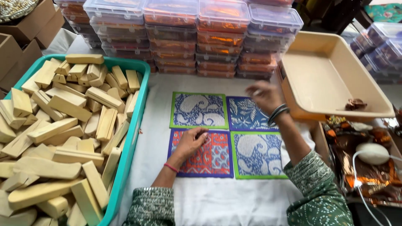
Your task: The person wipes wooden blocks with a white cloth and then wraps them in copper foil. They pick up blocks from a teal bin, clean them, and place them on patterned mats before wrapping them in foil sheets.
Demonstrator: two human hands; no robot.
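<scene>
Four printed square mats are lying in a grid on white cloth. The left hand (190,142) is resting, fingers together, flat on the red-and-blue mat (209,157). The right hand (264,95), blurred, is hovering above-right of it over the dark blue mat (243,117); its fingers' state is unclear.

I saw a teal crate (140,104) of pale wooden blocks (63,138), stacked clear lidded boxes (188,37) and a beige tray (331,79).
</scene>
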